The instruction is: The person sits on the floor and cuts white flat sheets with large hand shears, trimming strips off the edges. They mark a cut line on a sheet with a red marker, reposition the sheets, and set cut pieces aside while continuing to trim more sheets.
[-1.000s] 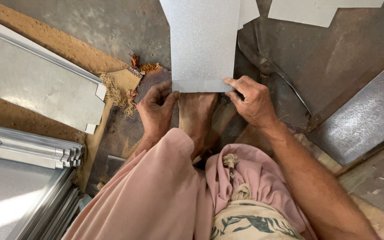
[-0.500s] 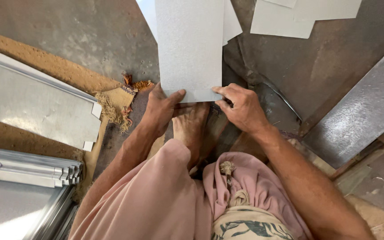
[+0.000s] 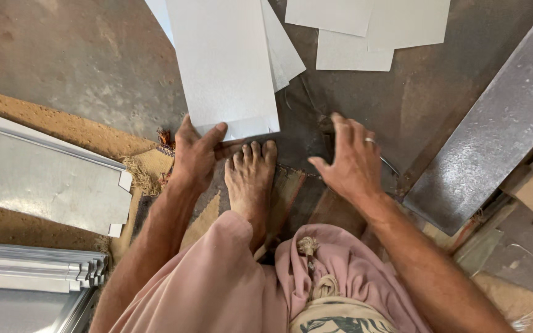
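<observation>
A pale grey metal sheet [image 3: 223,68] lies on the dark floor in front of me, on top of other sheets. My left hand [image 3: 194,154] grips its near left corner, thumb on top. My right hand [image 3: 350,161] hovers open to the right of the sheet, fingers spread, touching nothing, with a ring on one finger. My bare foot [image 3: 249,176] rests on a worn mat just below the sheet's near edge, toes close to it.
More pale sheets [image 3: 365,28] lie at the top right. A thick steel bar [image 3: 495,123] runs diagonally on the right, a small wooden block [image 3: 530,188] beside it. Folded metal panels [image 3: 44,185] and stacked trays [image 3: 32,271] lie at left.
My right hand has let go of the sheet's right corner and moved off to the right, open. The sheet has slid left and nearer my foot; my left hand still holds it.
</observation>
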### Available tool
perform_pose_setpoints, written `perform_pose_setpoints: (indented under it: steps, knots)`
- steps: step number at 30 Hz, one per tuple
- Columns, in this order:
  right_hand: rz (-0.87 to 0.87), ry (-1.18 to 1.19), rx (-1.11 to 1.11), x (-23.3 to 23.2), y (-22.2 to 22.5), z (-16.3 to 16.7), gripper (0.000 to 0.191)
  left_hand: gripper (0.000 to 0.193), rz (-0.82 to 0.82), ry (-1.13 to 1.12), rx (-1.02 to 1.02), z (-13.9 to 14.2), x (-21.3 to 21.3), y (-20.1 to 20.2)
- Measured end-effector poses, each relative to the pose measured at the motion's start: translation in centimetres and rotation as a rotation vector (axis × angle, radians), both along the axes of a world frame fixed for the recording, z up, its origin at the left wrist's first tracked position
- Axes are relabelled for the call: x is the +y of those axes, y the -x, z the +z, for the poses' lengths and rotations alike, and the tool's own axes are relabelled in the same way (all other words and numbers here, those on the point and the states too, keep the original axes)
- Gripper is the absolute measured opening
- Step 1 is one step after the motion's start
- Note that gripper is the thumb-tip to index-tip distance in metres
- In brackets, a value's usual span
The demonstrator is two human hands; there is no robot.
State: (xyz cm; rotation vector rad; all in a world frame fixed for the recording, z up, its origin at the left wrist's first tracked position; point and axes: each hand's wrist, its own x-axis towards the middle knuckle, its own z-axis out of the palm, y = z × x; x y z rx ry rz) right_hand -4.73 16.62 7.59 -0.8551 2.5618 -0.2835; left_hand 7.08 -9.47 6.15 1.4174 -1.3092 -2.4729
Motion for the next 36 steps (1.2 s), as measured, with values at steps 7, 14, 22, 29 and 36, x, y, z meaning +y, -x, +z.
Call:
perform_pose_setpoints:
  steps: [7, 14, 22, 29, 36]
  knots:
    - [-0.147, -0.165, -0.059, 7.8, -1.9, -2.7, 0.081, 0.049, 0.113, 0.021, 0.0, -2.2, -3.6, 5.1]
    - [-0.169, -0.188, -0.195, 10.1, -1.4, -4.6, 0.031, 0.048, 0.197, -0.024, 0.057, -4.6, -3.7, 7.4]
    - [-0.48, 0.478, -1.156, 10.0, -2.4, -1.7, 0.052, 0.047, 0.202, -0.018, 0.043, -5.7, -3.0, 7.4]
    - [-0.761, 0.509, -1.347, 4.8, -3.5, -2.1, 0.067, 0.046, 0.212, -0.016, 0.062, -5.4, -0.9, 6.1]
    - [-0.705, 0.426, -1.282, 2.5, -2.9, -0.8, 0.069, 0.05, 0.199, -0.061, 0.032, -4.8, 0.6, 4.9]
